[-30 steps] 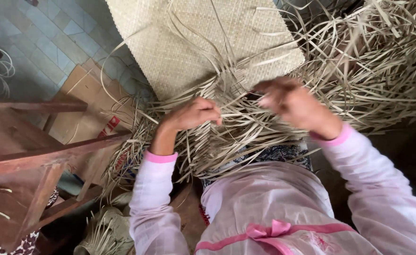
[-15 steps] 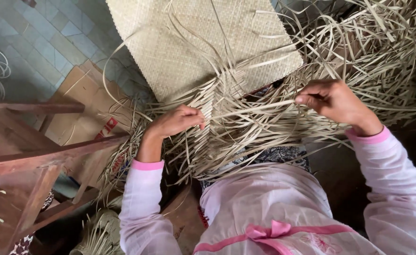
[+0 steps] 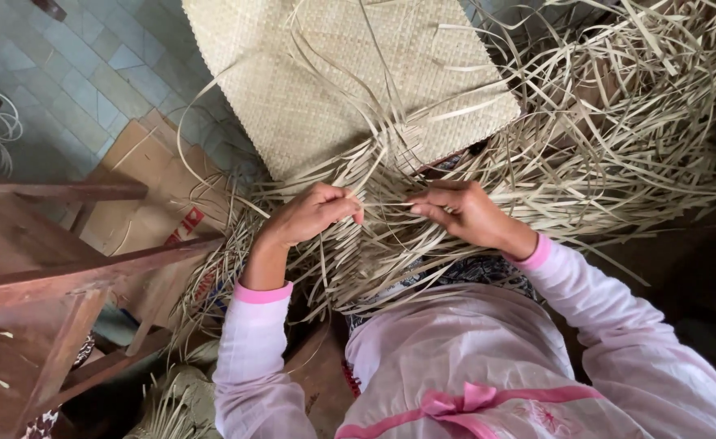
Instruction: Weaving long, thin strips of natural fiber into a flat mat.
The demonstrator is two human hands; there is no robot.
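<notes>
1. Head view, looking straight down at a seated person in a pale pink top with bright pink cuffs, working with both bare hands on a woven mat.
2. Left hand (image 3: 313, 214) is curled, its fingertips pinched narrow on thin, flat, pale straw strips (image 3: 382, 213) at the mat's unfinished edge.
3. Right hand (image 3: 463, 213) is also curled, thumb and fingers closed on the same cluster of strips. Exactly which strip each hand holds is too fine to tell.
4. Both hands sit close together, fingertips facing each other across a small gap, at about the same height in the view. Neither is clearly nearer the work.
5. Just beyond the fingertips, away from the person's body, lies the woven mat (image 3: 333, 81), a tight checkered weave in light tan. Its finished part stretches away from the hands; its working edge meets them.
6. Between the hands, the loose strips run mostly crosswise, left to right, while others fan toward the person's lap and hang below the wrists.
7. Beyond the right hand and out to its far side, a large tangled heap of loose straw (image 3: 642, 114) spreads wide, touching the mat's edge.
8. On the outer side of the left hand stands a brown wooden frame (image 3: 73, 276), well apart from the fingers. Flattened cardboard (image 3: 146, 179) lies on the grey tiled floor (image 3: 73, 73) between the frame and the mat.
</notes>
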